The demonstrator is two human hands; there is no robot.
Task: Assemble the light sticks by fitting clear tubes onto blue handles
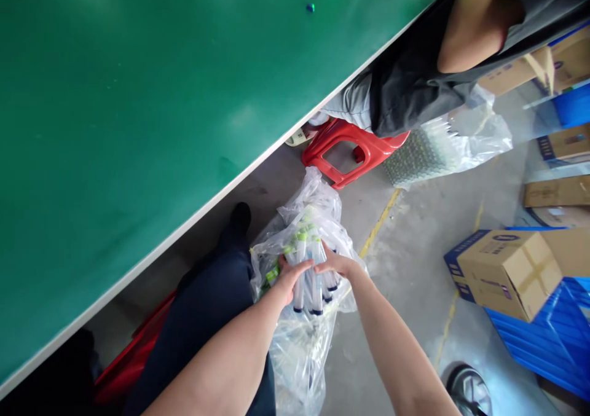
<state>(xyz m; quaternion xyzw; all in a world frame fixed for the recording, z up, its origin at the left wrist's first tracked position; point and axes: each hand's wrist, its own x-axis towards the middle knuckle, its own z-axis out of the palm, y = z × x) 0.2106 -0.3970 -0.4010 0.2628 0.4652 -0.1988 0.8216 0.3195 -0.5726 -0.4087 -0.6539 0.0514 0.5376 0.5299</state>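
Several clear tubes (pixel 316 284) with green tops and dark blue ends lie in an open clear plastic bag (pixel 320 198) beside the table. My left hand (pixel 291 276) is closed round the near-left side of the tubes, its thumb across them. On their right side my right hand (pixel 332 262) has its fingers curled against the same tubes. More green-topped tubes (pixel 271 274) show inside the bag, left of my left hand. Another stretch of clear plastic (pixel 302 361) hangs below the hands.
A green table (pixel 161 115) with a white edge fills the upper left. Beyond the bag are a red stool (pixel 341 152), a seated person (pixel 410 90) and a large bag of tubes (pixel 428 152). Cardboard boxes (pixel 511 274) and blue crates (pixel 548 324) stand at right.
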